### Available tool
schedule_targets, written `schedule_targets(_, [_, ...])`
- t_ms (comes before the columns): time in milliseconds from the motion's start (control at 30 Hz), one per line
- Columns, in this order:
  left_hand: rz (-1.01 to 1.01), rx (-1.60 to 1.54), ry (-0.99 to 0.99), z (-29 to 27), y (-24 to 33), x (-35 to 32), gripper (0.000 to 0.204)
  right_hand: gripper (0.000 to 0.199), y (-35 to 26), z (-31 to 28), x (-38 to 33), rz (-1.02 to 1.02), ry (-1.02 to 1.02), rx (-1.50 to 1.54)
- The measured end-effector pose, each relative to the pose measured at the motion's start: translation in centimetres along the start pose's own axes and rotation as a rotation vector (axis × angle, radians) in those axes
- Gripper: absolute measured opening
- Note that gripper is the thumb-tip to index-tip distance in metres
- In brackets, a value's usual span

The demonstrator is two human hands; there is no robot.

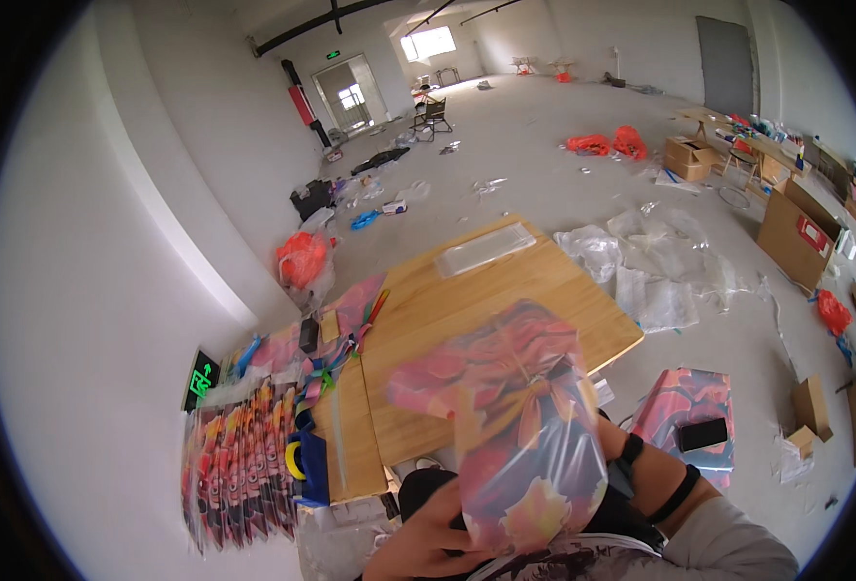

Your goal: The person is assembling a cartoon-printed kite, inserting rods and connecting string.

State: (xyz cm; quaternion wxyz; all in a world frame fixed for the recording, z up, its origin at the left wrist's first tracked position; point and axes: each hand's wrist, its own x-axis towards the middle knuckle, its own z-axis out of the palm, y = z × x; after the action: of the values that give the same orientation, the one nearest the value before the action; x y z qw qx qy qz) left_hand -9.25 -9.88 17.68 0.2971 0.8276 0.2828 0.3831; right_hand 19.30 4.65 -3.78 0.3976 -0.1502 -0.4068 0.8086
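Note:
In front of my body is a glossy, translucent floral-printed sheet [530, 416], in pink, orange and yellow, gathered at its middle and slightly blurred. At its lower left edge, my left hand [433, 537] has its fingers curled against the material. My right forearm, with a dark watch, comes in from the lower right and passes behind the sheet, which hides my right hand. Beneath the sheet's upper part lies a wooden table [409, 320]. A flat clear plastic packet [486, 250] rests near the table's far edge.
Folded printed packs [239, 465] hang at the left beside a blue holder with yellow tape [295, 460]. Colourful ribbons [326, 378] lie along the table's left side. Right of me, a dark flat object [703, 434] sits on a floral pack [660, 407]. Clear plastic [656, 281] and cardboard boxes [796, 237] lie beyond.

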Motion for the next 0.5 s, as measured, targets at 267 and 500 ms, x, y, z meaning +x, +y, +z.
schedule_targets(267, [-0.107, 0.047, -0.226, 4.9, -2.6, -3.8, 0.014, 0.053, 0.5, 0.7, -0.7, 0.044, 0.016, -0.021])
schedule_targets(500, [-0.472, 0.208, -0.411, 3.4, -8.6, -8.9, 0.041, 0.052, -2.2, 0.7, 0.8, 0.033, 0.032, -0.032])
